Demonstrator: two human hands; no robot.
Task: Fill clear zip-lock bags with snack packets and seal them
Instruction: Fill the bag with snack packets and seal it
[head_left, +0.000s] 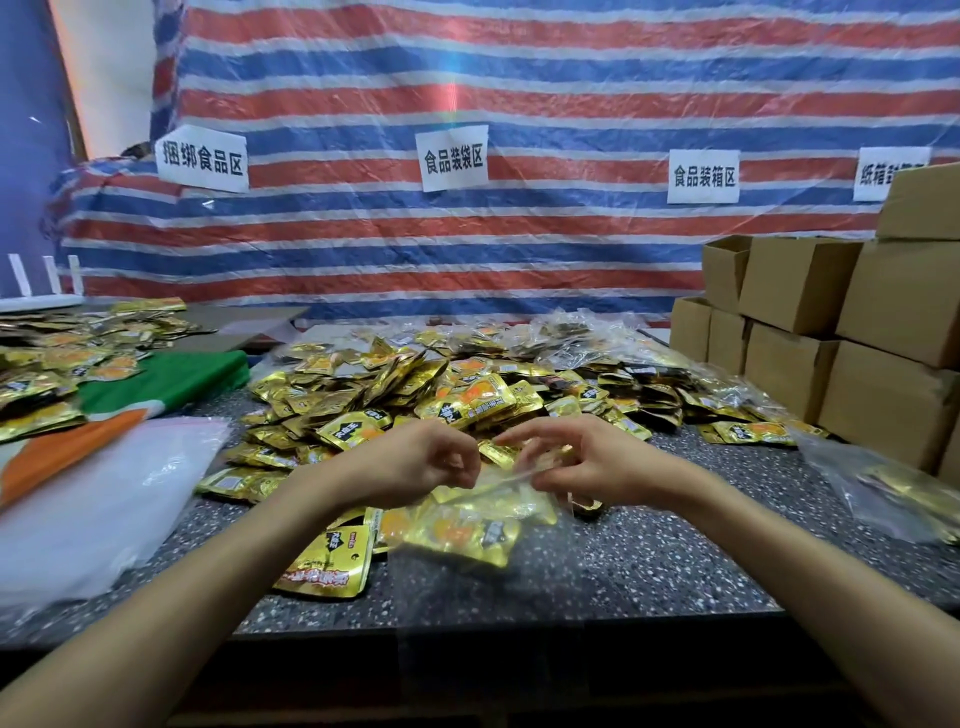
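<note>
Two hands work at the front middle of the speckled table (649, 566). The left hand (415, 462) is curled, its thumb and fingers pinching the left end of the mouth of one clear bag (524, 501). The right hand (587, 465) pinches the same mouth at its right end, with its other fingers loosely spread. The bag hangs from both hands, low over the table; I cannot tell whether its bottom touches. Inside it are gold packets (457, 535): at least two show, but the plastic blurs the exact count. One loose packet (332, 564) lies just left of the bag, near the table's front edge.

Behind the hands spreads one big pile (415, 384) of gold packets, too many to count. A second, smaller heap (57, 364) lies at the far left. At the big pile's back lie several filled bags (550, 338), and one more filled bag (893, 493) lies at the right. A stack of empty bags (88, 509) sits at the left, touching one orange sheet (67, 447) with one green sheet (171, 382) behind it. At least eight boxes (795, 283) stand stacked at the right. Four paper signs (453, 158) hang on the striped tarp (519, 104) behind. A white device (44, 280) at the far left shows three upright antennas.
</note>
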